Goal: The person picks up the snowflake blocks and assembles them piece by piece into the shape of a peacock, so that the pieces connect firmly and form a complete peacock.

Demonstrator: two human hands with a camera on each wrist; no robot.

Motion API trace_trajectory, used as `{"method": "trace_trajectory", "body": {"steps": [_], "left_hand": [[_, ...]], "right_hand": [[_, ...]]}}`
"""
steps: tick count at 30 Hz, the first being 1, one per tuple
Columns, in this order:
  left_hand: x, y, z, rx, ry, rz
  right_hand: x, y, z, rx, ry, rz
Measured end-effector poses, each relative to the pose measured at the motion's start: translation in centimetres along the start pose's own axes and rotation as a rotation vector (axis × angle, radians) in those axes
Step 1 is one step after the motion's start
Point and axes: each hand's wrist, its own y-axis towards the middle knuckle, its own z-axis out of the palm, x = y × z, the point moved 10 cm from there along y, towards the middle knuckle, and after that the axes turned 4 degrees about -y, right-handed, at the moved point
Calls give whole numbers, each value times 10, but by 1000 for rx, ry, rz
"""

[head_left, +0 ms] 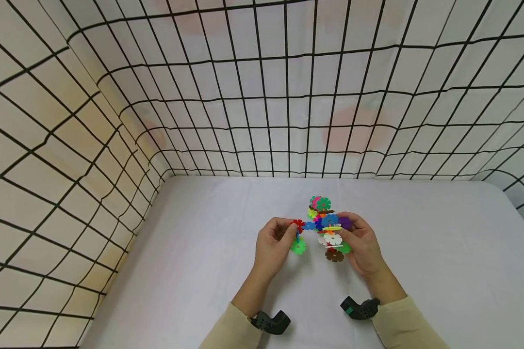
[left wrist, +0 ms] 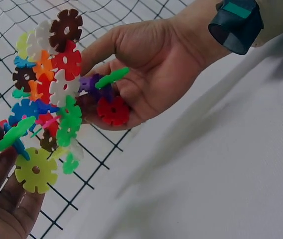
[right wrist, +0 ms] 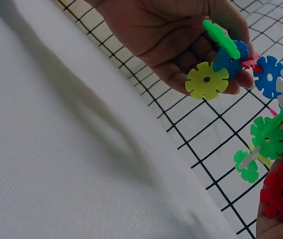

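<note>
Between both hands, held up over the table, is a figure built of colourful notched plastic discs [head_left: 333, 238] slotted into one another. My left hand [head_left: 272, 245] pinches a red disc [head_left: 299, 225] at the end of its left arm, with thumb and fingers. From that arm hang a green disc [head_left: 298, 245] and, in the right wrist view, a yellow disc [right wrist: 207, 80]. My right hand [head_left: 363, 244] grips the opposite side around a purple disc [head_left: 345, 222]. A red disc [left wrist: 113, 110] and a green disc [left wrist: 112, 77] stick out by the right palm.
A white-covered table [head_left: 192, 271] lies beneath the hands. Black wire grid panels [head_left: 262, 92] stand along its back and sides, with pale cloth behind them. Each wrist wears a black camera mount [head_left: 360, 308], and both arms have beige sleeves [head_left: 408, 322].
</note>
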Motion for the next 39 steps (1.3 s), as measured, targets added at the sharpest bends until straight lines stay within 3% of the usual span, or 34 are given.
{"method": "trace_trajectory", "body": {"steps": [4,11,20,34,39], "left_hand": [[2,1,-2,-23,-11,-12],[0,-1,-4,-56,5,-12],[-4,-3,1,-12,57,15],[4,-4,-1,-98,9,-25],[9,-4,1,-89,-36,-46]], "right_hand": [[-1,0,1,14,3,-2],[-5,-1,-5,-56,-104,38],[-6,-1,-5,-63,-133,38],[-9,-3,-4,-108,-182,62],[-7,-3,-4,-114,-205,71]]}}
